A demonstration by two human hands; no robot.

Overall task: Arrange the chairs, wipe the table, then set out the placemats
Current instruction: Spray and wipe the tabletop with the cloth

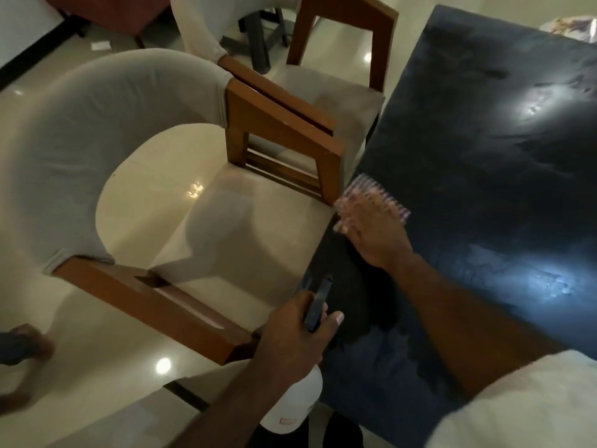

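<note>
The dark glossy table [484,130] fills the right side and carries wet streaks. My right hand [374,234] presses a pink striped cloth [371,195] flat on the table's left edge; the cloth is blurred. My left hand [290,337] grips a white spray bottle [294,405] with a dark trigger, held just off the table's near left corner. A wooden chair [155,195] with a grey curved back stands pushed up to the table's left side. A second similar chair [326,92] stands beyond it.
Glossy cream floor tiles lie at the left and top. A red seat [106,14] and dark furniture legs [261,43] stand at the top. A patterned item [571,27] rests at the table's far right. A bare foot [22,344] shows at the left edge.
</note>
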